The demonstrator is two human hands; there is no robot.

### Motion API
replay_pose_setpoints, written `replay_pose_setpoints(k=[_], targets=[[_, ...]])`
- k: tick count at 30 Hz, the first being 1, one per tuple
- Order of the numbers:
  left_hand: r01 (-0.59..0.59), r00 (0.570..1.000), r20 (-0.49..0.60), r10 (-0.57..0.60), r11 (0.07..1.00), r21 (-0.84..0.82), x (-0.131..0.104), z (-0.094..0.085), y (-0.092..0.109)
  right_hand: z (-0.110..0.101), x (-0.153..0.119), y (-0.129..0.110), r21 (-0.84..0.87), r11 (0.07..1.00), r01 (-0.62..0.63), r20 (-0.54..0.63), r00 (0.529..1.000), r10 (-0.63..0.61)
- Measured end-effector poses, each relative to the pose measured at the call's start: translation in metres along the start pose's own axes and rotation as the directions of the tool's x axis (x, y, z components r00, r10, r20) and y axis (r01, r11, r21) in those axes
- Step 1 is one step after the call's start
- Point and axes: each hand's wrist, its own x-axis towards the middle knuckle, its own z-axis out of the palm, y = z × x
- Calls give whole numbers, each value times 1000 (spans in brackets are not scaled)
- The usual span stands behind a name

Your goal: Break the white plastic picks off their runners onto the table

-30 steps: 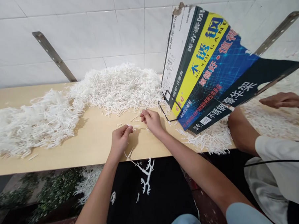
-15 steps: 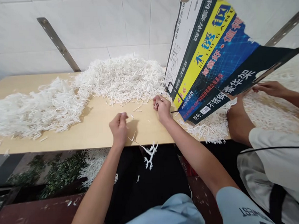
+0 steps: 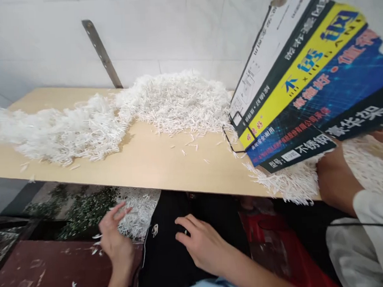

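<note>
My left hand (image 3: 115, 237) is below the table's front edge at the left, fingers apart, with small white scraps falling beside it. My right hand (image 3: 200, 244) hangs over my black trousers (image 3: 171, 263), its thumb and fingers apart; a tiny white bit shows near the fingertips. On the wooden table (image 3: 167, 165) lie a loose heap of white strips (image 3: 67, 130) at the left and a denser heap of short white pieces (image 3: 183, 101) by the wall. A few single pieces lie in front of the dense heap.
A printed cardboard sheet (image 3: 303, 79) stands on the table at the right, with a black wire frame (image 3: 232, 144) at its foot. Beyond it show another person's arm (image 3: 334, 171) and more white pieces. White scraps (image 3: 137, 213) fill a spot under the table, beside green leaves (image 3: 89, 211).
Both my hands have moved down from the tabletop to below its edge and have opened. The branched white piece is gone from between them. The view has shifted left.
</note>
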Motion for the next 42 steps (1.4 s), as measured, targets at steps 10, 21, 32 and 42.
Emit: replay_pose_setpoints(k=[10, 21, 32, 42], targets=[[72, 997, 17, -79, 963, 258, 29, 9, -50, 25, 22, -4, 3, 990, 143, 35, 989, -143], [-263, 951, -11, 308, 829, 493, 31, 12, -1, -151, 161, 88, -246, 961, -129, -756, 646, -107], [-442, 828, -248, 502, 858, 262, 59, 20, 92, -82, 396, -6, -88, 996, 26, -185, 982, -42], [-624, 753, -270, 600, 782, -1, 213, 74, 151, -63, 424, 48, 116, 967, -225, -242, 938, 247]])
